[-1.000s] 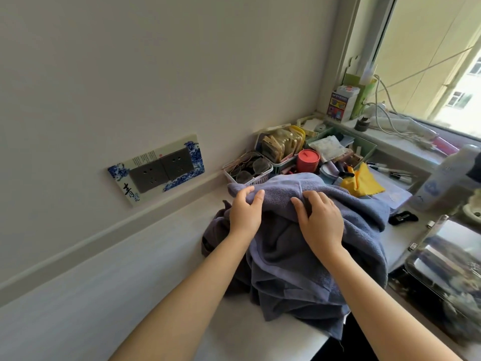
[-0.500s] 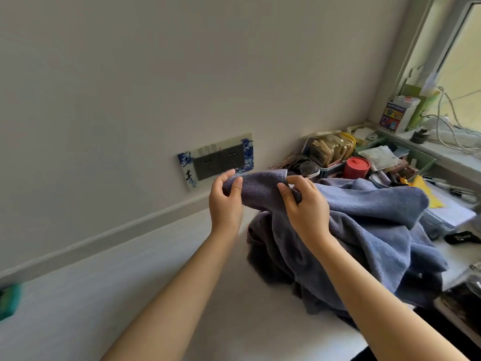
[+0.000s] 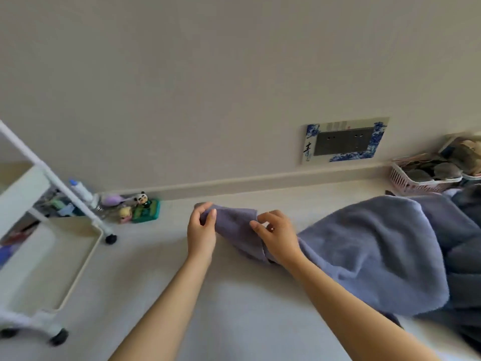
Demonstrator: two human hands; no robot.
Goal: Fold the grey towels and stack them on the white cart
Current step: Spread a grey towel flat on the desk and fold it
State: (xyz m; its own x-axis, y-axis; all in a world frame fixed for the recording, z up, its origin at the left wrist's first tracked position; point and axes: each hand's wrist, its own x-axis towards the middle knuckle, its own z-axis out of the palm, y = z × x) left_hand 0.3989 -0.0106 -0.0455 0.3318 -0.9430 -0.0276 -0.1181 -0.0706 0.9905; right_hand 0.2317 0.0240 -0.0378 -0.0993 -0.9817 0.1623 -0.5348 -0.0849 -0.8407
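Head view is showing the left hand point(image 3: 201, 230) and right hand point(image 3: 277, 237) each pinching one edge of a grey towel point(image 3: 364, 246), which they are now drawing left off the pile and out across the white worktop point(image 3: 234, 295); half a second ago it was still bunched up. Folding is only starting. A white cart point(image 3: 52, 246) is standing far left, a wall socket point(image 3: 343, 140) behind.

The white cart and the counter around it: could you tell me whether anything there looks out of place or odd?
Mildly odd: the white cart stands on the countertop itself, wheels and all, with small figurines crowded behind it against the wall. The towel held by the left hand and right hand is simply unfolded.
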